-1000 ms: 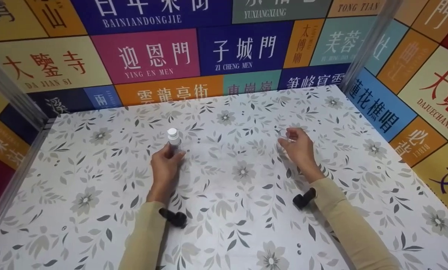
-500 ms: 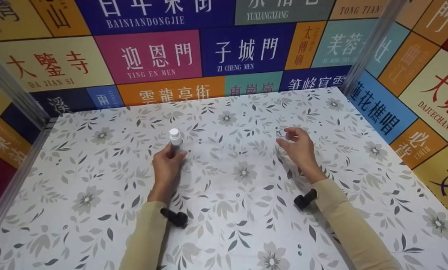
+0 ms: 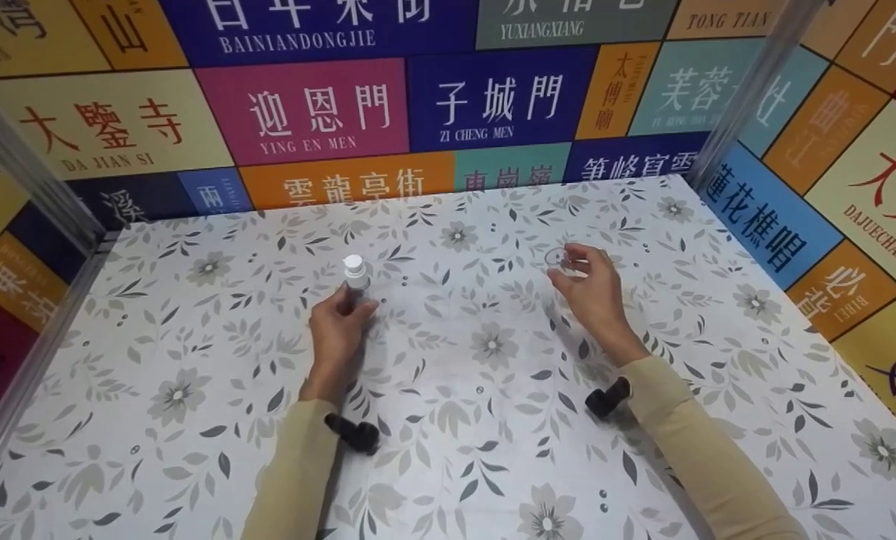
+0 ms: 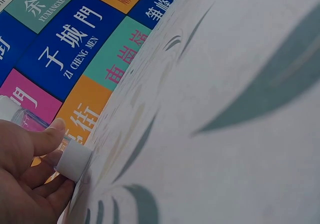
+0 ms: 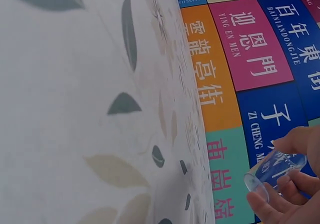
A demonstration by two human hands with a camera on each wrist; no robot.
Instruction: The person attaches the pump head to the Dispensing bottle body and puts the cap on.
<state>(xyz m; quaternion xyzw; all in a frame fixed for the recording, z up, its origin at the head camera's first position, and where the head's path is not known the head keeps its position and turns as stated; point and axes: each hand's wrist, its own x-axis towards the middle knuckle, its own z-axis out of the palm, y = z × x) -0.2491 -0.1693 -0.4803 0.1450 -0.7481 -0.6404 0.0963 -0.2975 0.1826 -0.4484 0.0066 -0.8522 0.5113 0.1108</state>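
Note:
My left hand [image 3: 337, 330] grips a small bottle [image 3: 355, 271] upright between thumb and fingers, left of the table's middle. The bottle has a white top, a clear body and a white base [image 4: 74, 160], which is right at the tabletop in the left wrist view. Fingers cover part of its body. Over on the right, my right hand [image 3: 592, 296] pinches a clear, hollow cylinder [image 5: 274, 171], like a small see-through cup or cover. Its round rim [image 3: 555, 259] points away from the palm, to the left in the head view. The two hands are well apart.
A white tablecloth [image 3: 448, 405] with grey leaves and flowers covers the table. Behind it stands a wall [image 3: 302, 112] of coloured panels with printed names, and another panelled wall [image 3: 861, 195] closes the right side. Black wrist cameras [image 3: 607, 399] sit at both cuffs.
My right hand has lifted slightly and tilted, so the clear cylinder's rim shows more fully. The left hand keeps its grip on the bottle; the head view has shifted a little.

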